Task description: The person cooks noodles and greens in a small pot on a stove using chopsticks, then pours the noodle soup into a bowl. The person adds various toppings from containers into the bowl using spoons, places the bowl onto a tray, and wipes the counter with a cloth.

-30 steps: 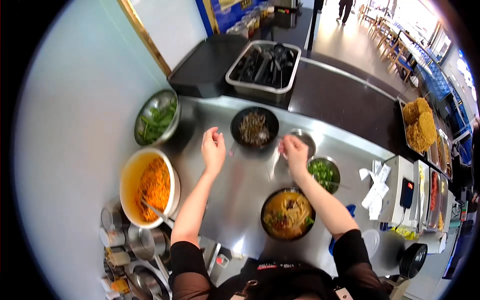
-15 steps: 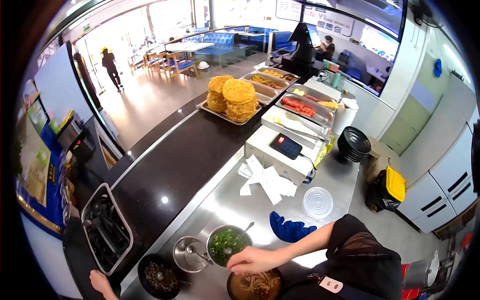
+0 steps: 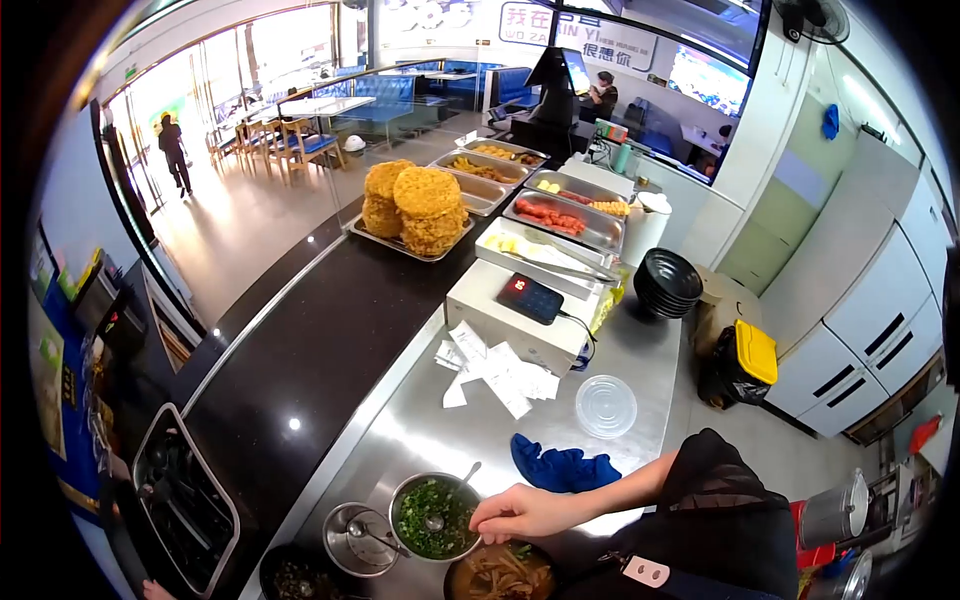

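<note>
My right hand [image 3: 531, 512] is over the near side of the worktop, fingers pinched at the right rim of a metal bowl of chopped green onions [image 3: 425, 525]. What the fingertips hold, if anything, does not show. Directly below sits a dark bowl of noodle soup [image 3: 497, 580] with some green pieces near its far rim. A spoon [image 3: 463, 482] leans in the green onion bowl. Only a bit of my left hand [image 3: 156, 590] shows at the bottom edge, beside the tray of black utensils [image 3: 190, 500]; its fingers are mostly out of frame.
A metal bowl with a ladle [image 3: 357, 540] and a dark bowl of chopped topping [image 3: 300, 578] stand on the left. Beyond are a blue cloth [image 3: 565, 466], a clear lid [image 3: 606, 406], paper slips [image 3: 497, 373], stacked black bowls [image 3: 667, 284] and fried noodle cakes [image 3: 418, 210].
My right hand has moved from above the soup to the green onion bowl's right rim. Green pieces now show in the soup. My left hand has slid mostly out of view; the camera has turned right.
</note>
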`<state>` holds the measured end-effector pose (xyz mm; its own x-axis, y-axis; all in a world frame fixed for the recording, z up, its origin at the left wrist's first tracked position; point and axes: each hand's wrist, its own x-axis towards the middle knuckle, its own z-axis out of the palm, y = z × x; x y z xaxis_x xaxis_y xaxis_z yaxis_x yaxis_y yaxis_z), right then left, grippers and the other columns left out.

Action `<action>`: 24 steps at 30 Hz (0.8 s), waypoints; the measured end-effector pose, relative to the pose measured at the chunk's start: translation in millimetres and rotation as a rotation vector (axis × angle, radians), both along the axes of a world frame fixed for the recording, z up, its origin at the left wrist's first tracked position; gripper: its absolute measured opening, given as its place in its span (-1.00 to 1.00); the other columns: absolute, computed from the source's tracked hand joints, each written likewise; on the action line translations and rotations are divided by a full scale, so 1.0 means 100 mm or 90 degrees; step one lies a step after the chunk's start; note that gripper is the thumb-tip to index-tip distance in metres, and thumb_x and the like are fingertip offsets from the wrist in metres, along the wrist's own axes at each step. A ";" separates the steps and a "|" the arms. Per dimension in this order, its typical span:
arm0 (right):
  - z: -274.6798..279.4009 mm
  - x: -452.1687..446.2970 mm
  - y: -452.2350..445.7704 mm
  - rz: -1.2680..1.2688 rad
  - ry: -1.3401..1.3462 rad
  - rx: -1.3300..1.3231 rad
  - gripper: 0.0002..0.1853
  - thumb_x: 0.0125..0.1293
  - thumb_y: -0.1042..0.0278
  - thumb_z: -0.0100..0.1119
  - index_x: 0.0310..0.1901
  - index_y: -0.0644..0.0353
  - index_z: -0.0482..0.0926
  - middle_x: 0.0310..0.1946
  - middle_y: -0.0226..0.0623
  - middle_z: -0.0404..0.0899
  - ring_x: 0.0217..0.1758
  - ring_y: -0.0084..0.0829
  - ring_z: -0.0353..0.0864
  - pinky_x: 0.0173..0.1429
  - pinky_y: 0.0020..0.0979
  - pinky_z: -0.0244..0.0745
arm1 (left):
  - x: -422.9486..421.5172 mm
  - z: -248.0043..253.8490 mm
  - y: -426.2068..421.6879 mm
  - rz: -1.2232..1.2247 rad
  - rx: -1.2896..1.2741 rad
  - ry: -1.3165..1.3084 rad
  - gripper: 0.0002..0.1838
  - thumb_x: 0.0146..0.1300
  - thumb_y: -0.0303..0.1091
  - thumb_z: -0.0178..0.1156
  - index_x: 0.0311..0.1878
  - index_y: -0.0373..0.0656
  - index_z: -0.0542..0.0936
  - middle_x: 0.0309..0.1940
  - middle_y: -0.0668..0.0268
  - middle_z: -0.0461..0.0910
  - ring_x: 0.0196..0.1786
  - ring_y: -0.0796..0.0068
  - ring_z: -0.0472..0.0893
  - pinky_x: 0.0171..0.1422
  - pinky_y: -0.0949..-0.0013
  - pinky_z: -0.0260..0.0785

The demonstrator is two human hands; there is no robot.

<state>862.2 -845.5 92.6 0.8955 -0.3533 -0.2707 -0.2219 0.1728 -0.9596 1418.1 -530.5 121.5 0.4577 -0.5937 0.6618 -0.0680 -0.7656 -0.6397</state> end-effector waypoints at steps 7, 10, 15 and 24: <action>0.01 -0.24 -0.09 -0.057 0.004 0.013 -0.74 0.44 0.32 0.01 0.01 0.30 0.54 -0.33 -0.38 0.61 -0.31 -0.64 0.55 -0.18 -0.58 0.49 | 0.11 0.14 0.13 0.030 0.015 0.064 -0.81 0.33 -0.19 0.03 -0.39 0.03 0.50 -0.58 0.38 0.58 -0.66 0.39 0.59 -0.66 0.34 0.41; 0.07 -0.36 -0.23 -0.068 0.030 -0.013 -0.75 0.45 0.35 0.04 0.03 0.32 0.54 -0.28 -0.36 0.63 -0.22 -0.63 0.58 -0.10 -0.56 0.53 | -0.08 0.30 0.09 0.007 -0.030 0.036 -0.78 0.29 -0.09 0.08 -0.35 0.01 0.53 -0.55 0.34 0.59 -0.60 0.32 0.61 -0.61 0.24 0.43; 0.07 -0.47 -0.43 -0.109 0.026 0.038 -0.75 0.45 0.40 0.02 0.05 0.33 0.54 -0.23 -0.30 0.64 -0.19 -0.58 0.60 -0.04 -0.54 0.53 | -0.54 0.42 -0.32 -0.278 -0.314 0.036 -0.68 0.26 -0.10 0.18 -0.27 -0.21 0.63 -0.41 0.05 0.63 -0.43 0.01 0.59 -0.36 0.12 0.45; 0.21 -0.70 -0.67 -0.228 0.022 -0.002 -0.79 0.41 0.45 0.06 -0.01 0.35 0.56 -0.31 -0.32 0.64 -0.25 -0.62 0.60 -0.09 -0.56 0.53 | -1.71 0.49 -1.70 -0.483 -0.038 0.303 -0.93 0.10 -0.53 0.13 -0.38 -0.16 0.44 -0.50 0.16 0.40 -0.48 0.12 0.49 -0.44 0.14 0.33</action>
<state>792.4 -912.7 114.0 0.7046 -0.6442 -0.2976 -0.1802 0.2432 -0.9531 1247.5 -700.1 170.0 0.1902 -0.8190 0.5413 -0.8168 -0.4379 -0.3757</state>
